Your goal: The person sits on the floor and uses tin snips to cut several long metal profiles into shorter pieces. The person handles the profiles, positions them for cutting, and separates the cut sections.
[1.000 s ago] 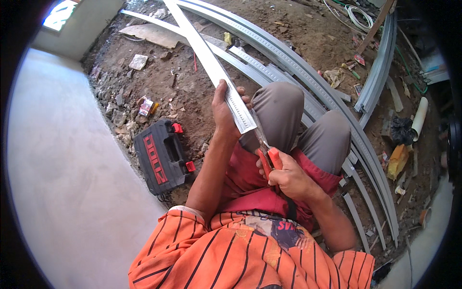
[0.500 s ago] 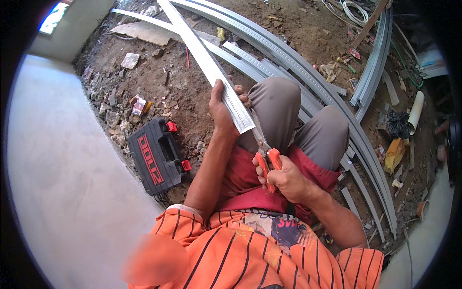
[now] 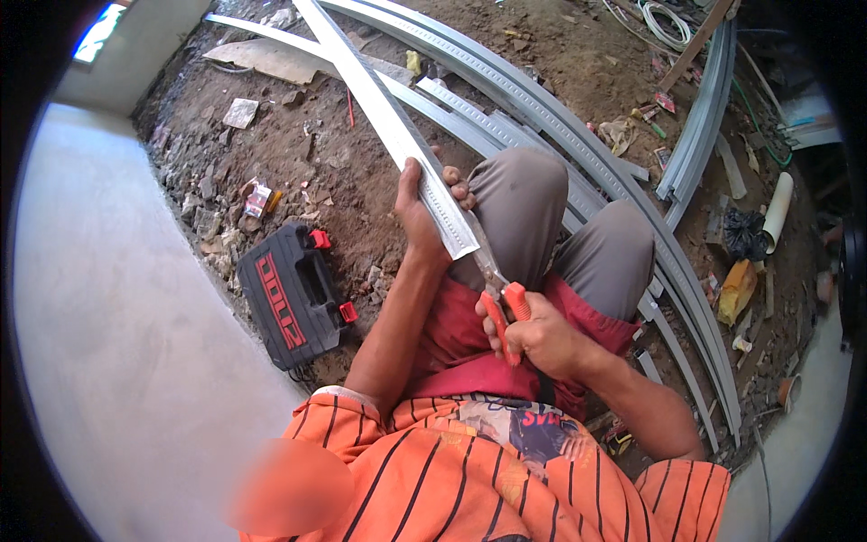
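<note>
My left hand (image 3: 429, 200) is wrapped round a long silvery metal channel (image 3: 372, 99) close to its near end, thumb on the left side and fingers curled on the right. The channel slants away to the upper left. My right hand (image 3: 540, 332) grips the red-orange handles of a pair of tin snips (image 3: 492, 275). Their blades reach up to the right side of the channel's near end. The blade tips are partly hidden by the metal, so I cannot tell how far they bite. My bent knees lie just beyond and beside the snips.
A black tool case (image 3: 293, 294) with red latches lies at the left beside a pale wall (image 3: 135, 316). More metal channels (image 3: 623, 181) curve across the ground behind and right of my knees. Rubble, a white pipe (image 3: 779, 210) and a yellow bag (image 3: 739, 291) lie about on the dirt floor.
The near end of the channel and my left hand have shifted slightly downward. The snips stay at the channel's end, their handles barely moved. My right elbow has moved a little outward.
</note>
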### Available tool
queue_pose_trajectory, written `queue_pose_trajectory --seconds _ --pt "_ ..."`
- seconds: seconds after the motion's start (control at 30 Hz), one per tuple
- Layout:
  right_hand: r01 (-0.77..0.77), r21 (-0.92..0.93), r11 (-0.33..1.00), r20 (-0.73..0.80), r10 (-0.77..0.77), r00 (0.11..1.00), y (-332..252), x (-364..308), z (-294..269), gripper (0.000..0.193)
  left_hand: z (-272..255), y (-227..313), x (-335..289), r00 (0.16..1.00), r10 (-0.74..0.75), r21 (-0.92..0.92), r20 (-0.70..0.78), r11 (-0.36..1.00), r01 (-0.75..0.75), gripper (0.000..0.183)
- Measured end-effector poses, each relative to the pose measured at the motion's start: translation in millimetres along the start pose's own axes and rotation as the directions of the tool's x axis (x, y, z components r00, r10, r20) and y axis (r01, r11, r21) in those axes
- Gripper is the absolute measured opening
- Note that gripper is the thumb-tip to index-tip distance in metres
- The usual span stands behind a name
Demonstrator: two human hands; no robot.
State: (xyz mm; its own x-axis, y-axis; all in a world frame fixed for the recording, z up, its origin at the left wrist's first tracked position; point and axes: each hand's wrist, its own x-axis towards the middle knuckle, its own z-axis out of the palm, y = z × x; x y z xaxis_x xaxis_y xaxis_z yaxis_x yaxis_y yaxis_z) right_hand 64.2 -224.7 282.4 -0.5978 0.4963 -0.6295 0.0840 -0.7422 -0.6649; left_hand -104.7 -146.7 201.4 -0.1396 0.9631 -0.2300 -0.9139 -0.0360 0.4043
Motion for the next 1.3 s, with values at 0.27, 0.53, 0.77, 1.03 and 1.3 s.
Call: queue_pose_trajectory --seconds 0.27,0.53,0.77,1.03,1.3 --pt "-0.052 0.127 0.991 -0.066 0.061 0.996 -12.5 -2.6 10.8 0.047 -0.8 -2.3 0.1 1.000 0.011 0.003 -0.021 1.000 -0.011 0.045" --pt "-0.059 0.192 0.980 0.016 0.058 0.998 -2.8 4.3 6.0 0.046 -0.7 -5.8 0.7 0.998 0.033 0.042 -0.049 0.999 -0.031 0.043" --pt "-0.102 0.213 0.972 0.036 0.096 0.995 -7.2 2.0 7.9 0.042 -0.8 -4.7 0.5 0.999 -0.002 0.025 -0.047 1.000 0.004 0.038" --pt "-0.070 0.272 0.960 0.027 0.065 0.998 -8.4 8.3 8.6 0.041 -2.4 -5.1 0.2 0.998 0.036 0.066 -0.043 0.997 -0.033 0.043" --pt "-0.063 0.247 0.967 0.093 0.041 0.995 -2.6 8.7 3.1 0.046 -2.3 -2.3 1.5 0.999 0.011 0.040 -0.044 0.999 -0.009 0.040"
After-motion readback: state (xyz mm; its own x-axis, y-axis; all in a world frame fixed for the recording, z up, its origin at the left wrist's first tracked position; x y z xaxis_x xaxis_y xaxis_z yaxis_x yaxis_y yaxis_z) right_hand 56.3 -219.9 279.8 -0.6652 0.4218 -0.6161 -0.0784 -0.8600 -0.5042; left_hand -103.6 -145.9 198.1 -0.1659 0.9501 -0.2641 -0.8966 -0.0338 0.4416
